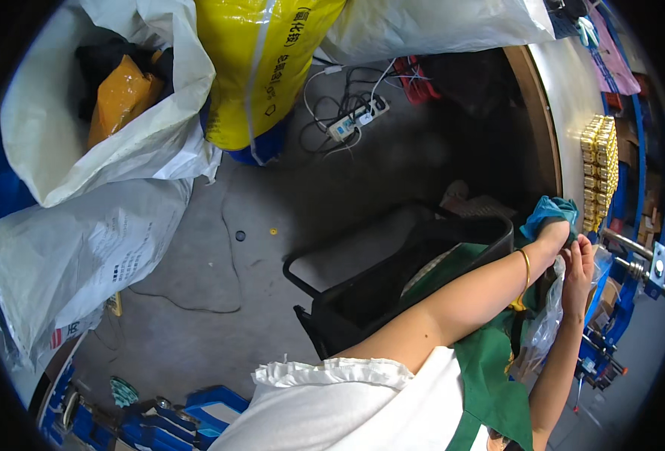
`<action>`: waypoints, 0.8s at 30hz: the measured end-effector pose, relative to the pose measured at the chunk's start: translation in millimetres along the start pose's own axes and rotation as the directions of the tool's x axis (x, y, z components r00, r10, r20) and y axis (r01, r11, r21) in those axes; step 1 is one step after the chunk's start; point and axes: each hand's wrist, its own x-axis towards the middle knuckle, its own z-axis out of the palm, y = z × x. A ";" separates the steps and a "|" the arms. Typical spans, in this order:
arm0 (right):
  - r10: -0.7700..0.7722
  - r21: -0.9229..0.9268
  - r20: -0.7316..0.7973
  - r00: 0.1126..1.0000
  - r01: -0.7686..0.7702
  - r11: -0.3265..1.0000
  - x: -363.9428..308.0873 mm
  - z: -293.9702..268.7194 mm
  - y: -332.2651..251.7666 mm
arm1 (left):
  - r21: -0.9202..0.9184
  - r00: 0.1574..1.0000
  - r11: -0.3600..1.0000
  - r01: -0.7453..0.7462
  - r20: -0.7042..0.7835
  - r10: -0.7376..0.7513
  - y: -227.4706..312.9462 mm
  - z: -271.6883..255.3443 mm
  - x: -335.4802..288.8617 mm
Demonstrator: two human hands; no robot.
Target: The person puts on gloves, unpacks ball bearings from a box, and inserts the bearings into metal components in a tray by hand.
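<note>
A crumpled teal glove (549,213) covers the far part of my left hand (555,231), at the edge of the metal-topped table. Its fingers are hidden inside, so their pose does not show. A gold bangle (528,272) rings the left wrist. My right hand (577,272) is bare and bent close beside it. The right fingertips are drawn together at the glove's cuff by the left wrist and appear to pinch it. Just beyond both hands, a block of gold-coloured metal fittings (600,173) stands in tight rows on the table.
A black chair (392,289) stands to the left of my arms. Large white sacks (84,255) and a yellow sack (261,68) crowd the far left. A power strip (359,120) with tangled cables lies on the floor. Clear plastic (546,319) hangs between my forearms.
</note>
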 end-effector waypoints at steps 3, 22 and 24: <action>0.062 -0.196 0.170 0.984 -0.028 0.980 -7.4 1.9 -6.8 | 0.061 1.000 0.998 -0.001 0.023 0.000 -8.2 2.5 -8.4; 0.194 0.076 -0.023 0.981 -0.192 0.978 -25.7 -18.4 -31.6 | 0.469 0.993 0.879 -0.086 0.115 0.035 -24.9 16.0 -13.5; 0.271 -0.112 -0.005 0.963 -0.270 0.956 -25.9 -27.0 -40.8 | 0.523 0.991 0.846 -0.106 0.130 0.043 -19.4 28.3 -9.8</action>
